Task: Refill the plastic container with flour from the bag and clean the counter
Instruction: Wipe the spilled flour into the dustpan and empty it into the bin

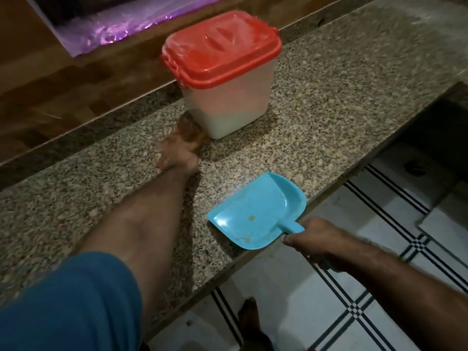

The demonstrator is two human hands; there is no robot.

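A translucent plastic container [228, 97] with a closed red lid [222, 46] stands on the speckled granite counter [329, 97]; white flour fills its lower part. My left hand [177, 150] lies blurred on the counter just left of the container's base, fingers flat on the stone. My right hand [319, 239] grips the handle of a blue plastic dustpan [258, 211], whose flat lip rests at the counter's front edge. The flour bag is not in view.
A wooden wall panel [76, 79] runs behind the counter, with a purple shiny sheet [114, 26] above it. White floor tiles with black stripes [354, 300] lie below the counter's edge. A foot [250, 315] shows on the floor.
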